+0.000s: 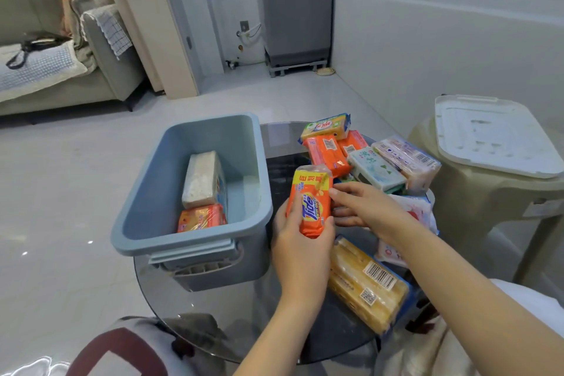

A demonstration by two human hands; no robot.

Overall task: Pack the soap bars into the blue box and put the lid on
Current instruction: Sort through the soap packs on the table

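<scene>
The blue box [146, 192] stands open on a round glass table [244, 314], left of centre. Inside it lie a white soap pack [201, 180] and an orange soap bar [200, 218]. My left hand [297, 241] grips an orange Tide soap bar [312, 203] upright, just right of the box's rim. My right hand [363, 207] touches that bar's right side with its fingertips, fingers apart. A pile of wrapped soap bars [366, 159] lies behind my hands. A long yellow soap pack [366, 284] lies near the table's front right. The white lid [491, 134] rests on a beige stool at the right.
The beige stool [488, 207] stands right of the table. A grey sofa [100, 70] is at the far left across the tiled floor, and a grey refrigerator [297, 9] stands at the back. My knees show at the bottom edge.
</scene>
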